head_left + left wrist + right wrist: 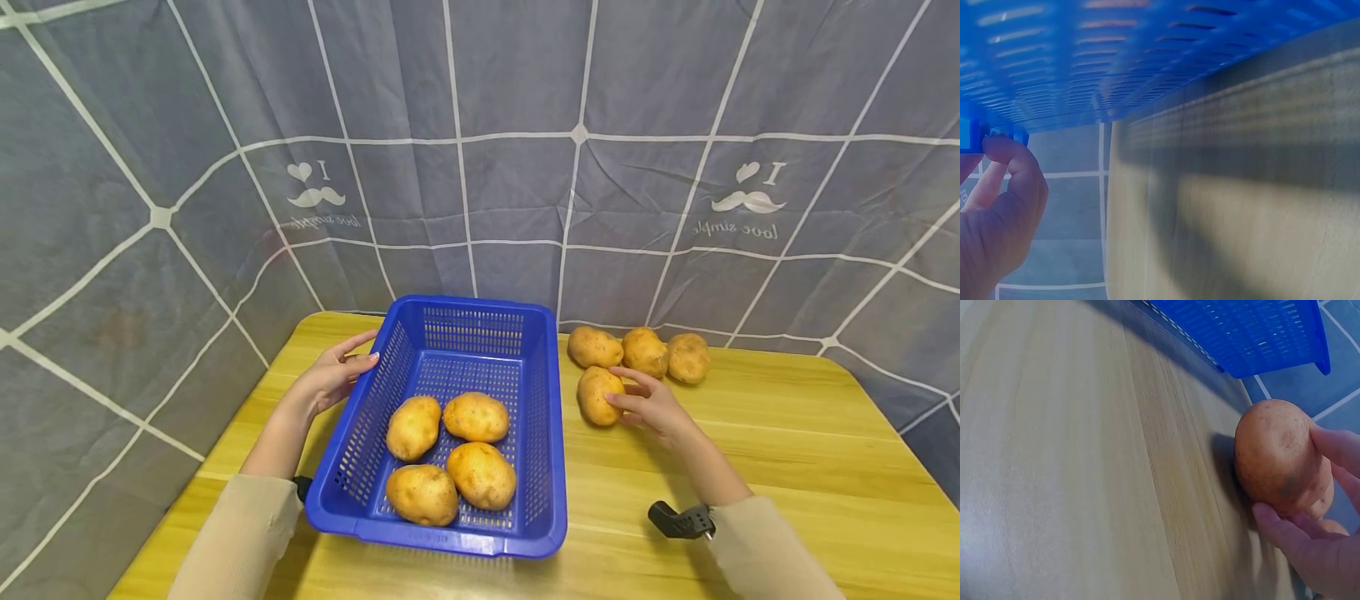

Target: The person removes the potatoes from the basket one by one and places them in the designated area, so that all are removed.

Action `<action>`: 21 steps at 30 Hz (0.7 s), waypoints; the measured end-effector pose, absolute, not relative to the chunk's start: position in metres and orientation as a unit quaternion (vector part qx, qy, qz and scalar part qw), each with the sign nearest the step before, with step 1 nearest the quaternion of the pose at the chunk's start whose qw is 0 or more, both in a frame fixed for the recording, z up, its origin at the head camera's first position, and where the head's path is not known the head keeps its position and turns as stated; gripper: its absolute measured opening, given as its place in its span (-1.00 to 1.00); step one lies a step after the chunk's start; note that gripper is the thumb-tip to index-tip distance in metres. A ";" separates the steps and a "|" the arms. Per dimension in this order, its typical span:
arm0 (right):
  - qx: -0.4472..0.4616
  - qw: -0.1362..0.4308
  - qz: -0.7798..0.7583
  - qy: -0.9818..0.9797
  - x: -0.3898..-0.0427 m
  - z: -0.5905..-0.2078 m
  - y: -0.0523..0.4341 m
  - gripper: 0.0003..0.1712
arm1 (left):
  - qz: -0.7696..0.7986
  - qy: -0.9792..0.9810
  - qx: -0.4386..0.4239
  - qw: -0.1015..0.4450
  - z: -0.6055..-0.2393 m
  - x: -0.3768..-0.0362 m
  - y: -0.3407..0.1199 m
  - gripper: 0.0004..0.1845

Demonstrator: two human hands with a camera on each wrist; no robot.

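A grey curtain (480,125) with a white grid pattern closes off the back and sides, and in front of it I see a pale wooden worktop (787,467).

The potato (597,394) under my right hand (651,406) lies on the worktop just right of the basket, apart from its wall. In the right wrist view the fingers (1335,445) curl over its top and the thumb (1279,526) tucks under its near side, so this grip is closed around the potato, which seems to sit on the wood or only just off it. I judge the hold is taken from the side because the basket stands close on the left.

My left hand (330,377) is at the basket's left rim. The left wrist view shows the thumb and a fingertip pinching the edge of the blue plastic, a light clasp that I read as steadying the basket (405,333) so it cannot slide.

Inside the basket lie four potatoes (453,454), bunched toward the near end and touching each other. Three more potatoes (641,350) sit in a row at the back of the worktop, just beyond the held one.
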State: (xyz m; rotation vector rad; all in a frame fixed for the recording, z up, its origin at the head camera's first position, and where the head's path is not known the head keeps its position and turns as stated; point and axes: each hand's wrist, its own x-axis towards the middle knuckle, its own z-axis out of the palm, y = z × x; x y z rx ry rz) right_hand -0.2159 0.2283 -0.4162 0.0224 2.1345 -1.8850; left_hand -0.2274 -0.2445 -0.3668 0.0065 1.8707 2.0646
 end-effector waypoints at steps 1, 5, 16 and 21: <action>0.008 0.148 -0.655 0.741 -0.216 -0.417 0.228 -0.26 | 0.729 0.661 0.001 0.177 -0.367 -0.227 -0.245 -0.32; -0.001 0.144 -0.652 0.744 -0.218 -0.418 0.228 -0.27 | 0.730 0.660 -0.001 0.176 -0.367 -0.227 -0.245 -0.32; -0.009 0.141 -0.653 0.744 -0.224 -0.419 0.229 -0.28 | 0.731 0.659 0.000 0.177 -0.369 -0.227 -0.244 -0.31; -0.013 0.141 -0.650 0.747 -0.226 -0.419 0.228 -0.27 | 0.731 0.660 0.003 0.175 -0.368 -0.228 -0.244 -0.31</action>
